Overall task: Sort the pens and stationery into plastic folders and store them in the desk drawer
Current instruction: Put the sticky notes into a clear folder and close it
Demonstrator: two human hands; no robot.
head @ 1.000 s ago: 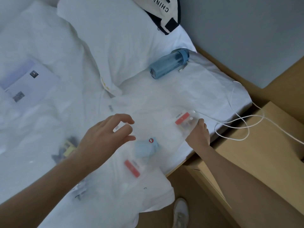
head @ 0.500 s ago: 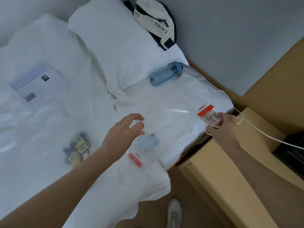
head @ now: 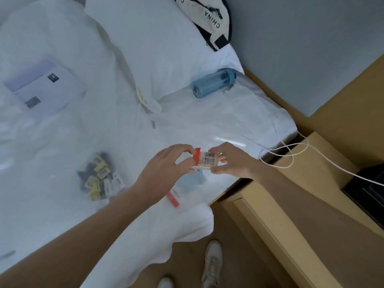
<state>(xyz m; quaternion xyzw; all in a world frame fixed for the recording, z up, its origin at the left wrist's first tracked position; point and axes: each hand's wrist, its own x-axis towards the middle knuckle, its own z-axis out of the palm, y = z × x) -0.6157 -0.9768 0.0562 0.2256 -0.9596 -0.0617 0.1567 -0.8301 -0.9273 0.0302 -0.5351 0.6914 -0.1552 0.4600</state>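
A small clear packet with a red strip and barcode label (head: 205,160) is held above the bed's near edge between both hands. My left hand (head: 166,169) pinches its red end, and my right hand (head: 230,161) grips the other end. Below them on the sheet lies a clear plastic folder with a red strip (head: 173,199) holding something blue. A clear bag of black and yellow clips (head: 99,179) lies to the left. The wooden desk (head: 311,204) stands at the right; its drawer front looks shut.
A blue water bottle (head: 214,82) lies on the white bed (head: 207,121) near a pillow (head: 153,42). A white booklet (head: 43,88) sits far left. A white cable (head: 291,150) loops off the bed onto the desk. A black-and-white bag (head: 207,17) leans at the wall. Shoes (head: 212,265) stand on the floor.
My right hand carried the small packet back from the desk side over the bed edge. My left hand rose from the sheet and took hold of the packet's red end.
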